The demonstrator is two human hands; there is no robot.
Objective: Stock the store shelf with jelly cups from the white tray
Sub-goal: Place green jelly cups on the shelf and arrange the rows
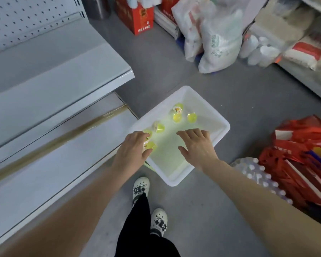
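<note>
left hand (134, 148) pinches jelly cup (150, 145) — right hand (196, 145) apart; spread flat

We see two forearms, bare and unsleeved as far as the bottom edge of the view. Each ends in an equally bare hand, the left hand (135, 145) and the right hand (196, 145). Between the arms we make out loose black fabric trousers (137, 229), plain and unmarked, covering the legs down to the ankles. On the feet we find white moulded rubber clogs, the farther clog (141, 187) and the nearer clog (158, 220). Both have rounded toes studded with small black-and-white charms, too blurred for us to read. A greyish sock cuff (156, 232) shows at the nearer ankle.
</note>
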